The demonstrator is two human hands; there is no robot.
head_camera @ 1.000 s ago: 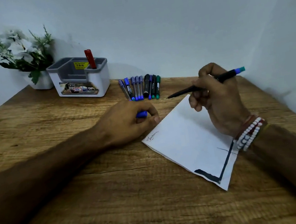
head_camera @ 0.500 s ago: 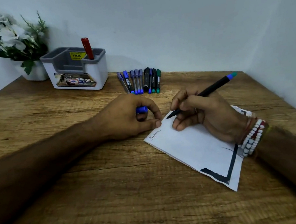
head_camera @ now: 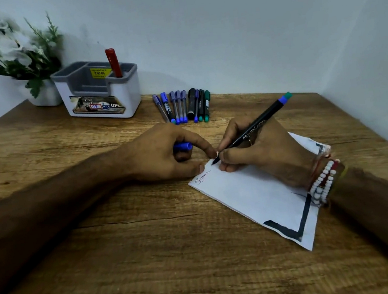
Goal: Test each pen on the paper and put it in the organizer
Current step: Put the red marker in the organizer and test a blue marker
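Note:
My right hand [head_camera: 260, 149] grips a slim black pen [head_camera: 254, 129] with a blue and green end, its tip touching the top corner of the white paper [head_camera: 251, 196]. A small scribble sits near that corner. Beside the paper's corner rests my left hand [head_camera: 164, 153], curled around a blue pen cap [head_camera: 183, 146]. A row of several pens [head_camera: 182, 106] lies by the wall. The white and grey organizer [head_camera: 99, 92] stands at the back left with a red pen [head_camera: 113, 62] upright in its right compartment.
A white pot with a flowering plant [head_camera: 18, 59] stands left of the organizer in the corner. Walls close off the back and right of the wooden table [head_camera: 128, 254]. The paper carries thick black marker lines near its lower corner.
My right hand came down from mid-air and brought the pen tip onto the paper's top corner. My left hand has stayed put holding the blue cap.

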